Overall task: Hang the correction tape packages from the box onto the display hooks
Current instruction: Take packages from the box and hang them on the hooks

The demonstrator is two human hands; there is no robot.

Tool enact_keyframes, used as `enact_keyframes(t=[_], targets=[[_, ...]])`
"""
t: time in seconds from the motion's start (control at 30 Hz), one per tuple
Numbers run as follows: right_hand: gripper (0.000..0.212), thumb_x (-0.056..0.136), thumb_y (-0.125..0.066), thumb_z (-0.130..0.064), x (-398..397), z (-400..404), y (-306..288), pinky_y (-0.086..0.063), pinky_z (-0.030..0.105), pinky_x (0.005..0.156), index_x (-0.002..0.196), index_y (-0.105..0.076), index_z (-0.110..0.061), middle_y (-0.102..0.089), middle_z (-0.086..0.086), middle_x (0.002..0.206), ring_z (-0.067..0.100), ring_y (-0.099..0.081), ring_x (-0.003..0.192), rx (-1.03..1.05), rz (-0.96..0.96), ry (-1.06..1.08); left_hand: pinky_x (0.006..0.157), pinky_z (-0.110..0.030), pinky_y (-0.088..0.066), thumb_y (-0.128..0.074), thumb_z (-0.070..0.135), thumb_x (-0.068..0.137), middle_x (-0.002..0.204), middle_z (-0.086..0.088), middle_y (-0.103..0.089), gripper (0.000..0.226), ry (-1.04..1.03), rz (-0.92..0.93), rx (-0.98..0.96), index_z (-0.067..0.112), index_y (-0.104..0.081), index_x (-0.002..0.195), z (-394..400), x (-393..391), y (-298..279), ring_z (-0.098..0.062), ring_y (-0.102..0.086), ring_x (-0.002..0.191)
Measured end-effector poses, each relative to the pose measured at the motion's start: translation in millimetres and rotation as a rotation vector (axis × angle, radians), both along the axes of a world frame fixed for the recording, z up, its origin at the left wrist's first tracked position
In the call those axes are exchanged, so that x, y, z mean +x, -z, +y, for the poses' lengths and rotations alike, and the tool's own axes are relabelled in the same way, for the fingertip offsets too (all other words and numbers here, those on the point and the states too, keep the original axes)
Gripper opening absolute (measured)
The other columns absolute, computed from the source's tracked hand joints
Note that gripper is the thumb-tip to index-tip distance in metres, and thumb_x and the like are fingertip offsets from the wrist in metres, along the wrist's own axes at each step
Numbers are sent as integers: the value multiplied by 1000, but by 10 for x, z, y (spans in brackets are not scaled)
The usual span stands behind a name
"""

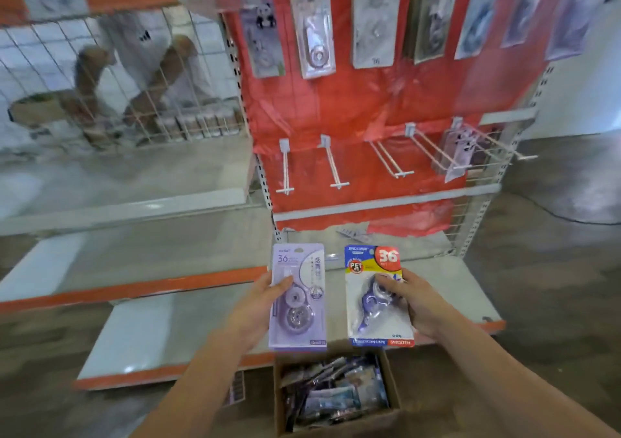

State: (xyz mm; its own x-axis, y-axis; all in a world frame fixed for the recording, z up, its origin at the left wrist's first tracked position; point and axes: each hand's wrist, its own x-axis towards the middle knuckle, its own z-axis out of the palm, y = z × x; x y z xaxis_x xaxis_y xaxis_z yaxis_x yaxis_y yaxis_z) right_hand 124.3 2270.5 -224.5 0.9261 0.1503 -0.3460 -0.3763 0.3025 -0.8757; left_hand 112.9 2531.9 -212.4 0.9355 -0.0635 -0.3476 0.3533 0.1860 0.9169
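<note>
Left hand [260, 298] gripping purple package [297, 298], thumb on the front, fingers curled behind its left edge. Right hand [411, 300] gripping blue-and-white package [378, 298], thumb on the blister, fingers wrapped behind the right edge. Both packages upright, side by side, a small gap between, held just above the box [336, 427].

Box: open cardboard, on the floor, directly below the two packages, part-filled with a jumbled heap of loose packages [336, 394]. Exact count not readable.

Above and behind the box: grey bottom shelf [188, 323] with orange front edge. Higher above the box: red back panel [353, 101]. On the panel, a lower row of hooks [334, 167]; four leftmost bare, the one far right of the box line carrying a few hung purple packages [460, 150]. Further up the panel, a top row of hung packages [314, 39], some with blurred print, one with a panda figure.

Up and left of the box: wire grid shelf [111, 78] with a row of small bottles [201, 123] behind the mesh. Through the mesh, another person's legs [141, 78], blurred.

Right of the box: grey concrete floor [554, 286].
</note>
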Motion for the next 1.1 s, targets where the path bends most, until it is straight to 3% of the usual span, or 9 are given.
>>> enact_keyframes(t=[0.07, 0.2, 0.33, 0.43, 0.53, 0.77, 1.1], targets=[[11, 89, -56, -1, -2, -51, -249, -54, 24, 55, 97, -62, -5, -74, 4, 75, 16, -70, 64, -34, -58, 19, 66, -34, -58, -55, 9, 92, 97, -17, -73, 23, -2, -40, 17, -1, -63, 112, -30, 30, -229, -25, -71, 77], [12, 87, -58, 1, 13, -133, -665, -56, 28, 55, 96, -61, -5, -73, 7, 77, 19, -70, 65, 5, -141, 70, 83, -42, -56, -59, 18, 87, 104, -18, -71, 26, 39, -114, 2, 5, -65, 108, -107, 71, -643, -31, -69, 90], [28, 67, -71, -2, 44, -162, -962, -57, 33, 65, 94, -66, -8, -73, 10, 85, 27, -68, 78, -27, -214, 79, 94, -54, -49, -61, 21, 86, 109, -20, -69, 33, 72, -151, -16, 5, -63, 116, -176, 144, -890, -40, -65, 103], [23, 79, -65, 3, 87, -203, -1072, -57, 35, 67, 100, -64, -6, -73, 11, 89, 26, -69, 78, -47, -249, 109, 95, -60, -46, -64, 21, 85, 109, -22, -69, 35, 60, -159, -39, 5, -63, 116, -201, 230, -974, -43, -64, 103], [21, 82, -61, 3, 138, -274, -1149, -57, 33, 62, 102, -63, -5, -73, 11, 88, 24, -70, 75, -51, -272, 126, 95, -58, -47, -64, 22, 86, 109, -19, -69, 33, 79, -196, -17, 7, -64, 116, -226, 302, -1054, -40, -65, 103], [17, 83, -61, 4, 367, -628, -1253, -57, 33, 59, 99, -63, -3, -74, 12, 85, 25, -71, 71, -2, -282, 166, 90, -46, -53, -59, 15, 91, 105, -16, -72, 26, 77, -281, 46, 7, -64, 115, -497, 638, -1222, -35, -68, 99], [17, 82, -62, 2, 907, -1971, -1525, -58, 34, 59, 97, -61, -4, -74, 10, 80, 23, -70, 67, -28, -329, 204, 60, -31, -58, -58, 13, 92, 96, -14, -74, 18, 71, -340, -11, 7, -64, 109, -1776, 1232, -1487, -24, -72, 79]])
